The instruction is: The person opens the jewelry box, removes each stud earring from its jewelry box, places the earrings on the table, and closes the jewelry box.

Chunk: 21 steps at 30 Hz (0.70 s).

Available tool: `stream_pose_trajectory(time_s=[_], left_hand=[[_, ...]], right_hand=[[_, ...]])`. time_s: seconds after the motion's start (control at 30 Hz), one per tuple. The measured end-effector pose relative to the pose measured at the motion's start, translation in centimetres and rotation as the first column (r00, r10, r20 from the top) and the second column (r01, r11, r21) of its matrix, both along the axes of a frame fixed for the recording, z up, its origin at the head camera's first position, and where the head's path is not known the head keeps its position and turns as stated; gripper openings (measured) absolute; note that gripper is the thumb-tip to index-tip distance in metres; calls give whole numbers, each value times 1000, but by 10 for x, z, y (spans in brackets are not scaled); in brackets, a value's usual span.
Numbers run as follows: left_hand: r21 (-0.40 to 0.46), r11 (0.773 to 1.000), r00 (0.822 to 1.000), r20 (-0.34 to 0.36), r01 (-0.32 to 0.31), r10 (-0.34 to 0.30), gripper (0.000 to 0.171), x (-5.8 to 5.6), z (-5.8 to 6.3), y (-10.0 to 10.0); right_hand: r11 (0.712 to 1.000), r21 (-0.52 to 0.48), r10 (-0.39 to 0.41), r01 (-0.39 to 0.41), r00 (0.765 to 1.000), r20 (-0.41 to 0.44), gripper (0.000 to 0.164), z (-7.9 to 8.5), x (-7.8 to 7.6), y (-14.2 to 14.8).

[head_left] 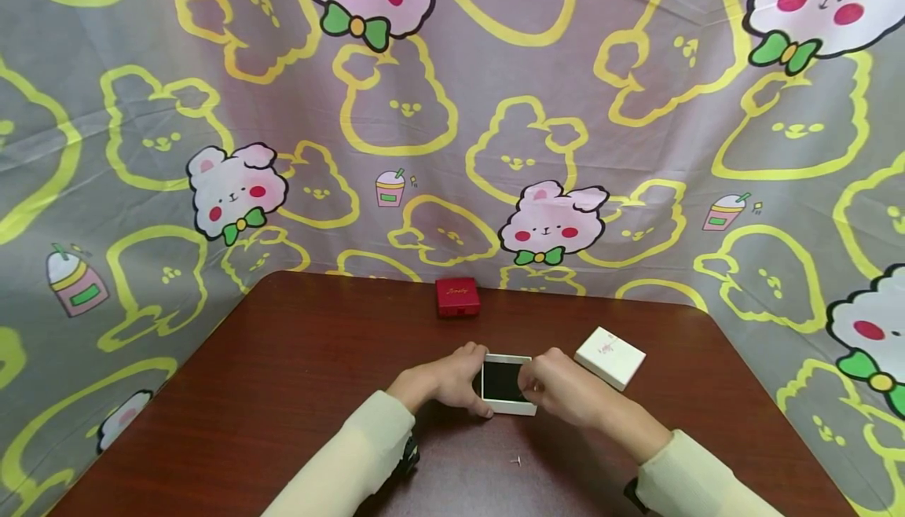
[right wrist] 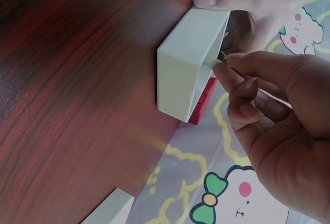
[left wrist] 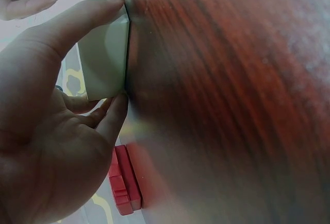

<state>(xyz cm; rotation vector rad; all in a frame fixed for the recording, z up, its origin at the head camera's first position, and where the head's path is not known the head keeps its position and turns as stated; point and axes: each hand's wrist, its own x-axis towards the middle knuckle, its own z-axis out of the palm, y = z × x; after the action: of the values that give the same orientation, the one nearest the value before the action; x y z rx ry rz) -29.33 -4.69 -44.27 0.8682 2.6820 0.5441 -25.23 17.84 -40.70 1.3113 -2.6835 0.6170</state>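
A small white open box with a black insert stands on the table. My left hand grips its left end, thumb on the near side and fingers on the far side, as the left wrist view also shows. Over the box's right part, my right hand pinches a tiny metal piece with a thin pin between thumb and fingertip, close to the rim in the right wrist view. Its other fingers are curled. A similar tiny pin-like piece lies on the table in front of the box.
A white box lid lies to the right of the open box. Farther back stands a small red box near the far edge of the brown table. A patterned cloth hangs around the table's back and sides.
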Motion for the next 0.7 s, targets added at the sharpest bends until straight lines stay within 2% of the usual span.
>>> stream_pose_trajectory(time_s=[0.7], left_hand=[[-6, 1000, 1000, 5, -9, 9, 82, -1, 0, 0]], right_hand=[[999, -7, 36, -36, 999, 8, 24, 1, 11, -3]])
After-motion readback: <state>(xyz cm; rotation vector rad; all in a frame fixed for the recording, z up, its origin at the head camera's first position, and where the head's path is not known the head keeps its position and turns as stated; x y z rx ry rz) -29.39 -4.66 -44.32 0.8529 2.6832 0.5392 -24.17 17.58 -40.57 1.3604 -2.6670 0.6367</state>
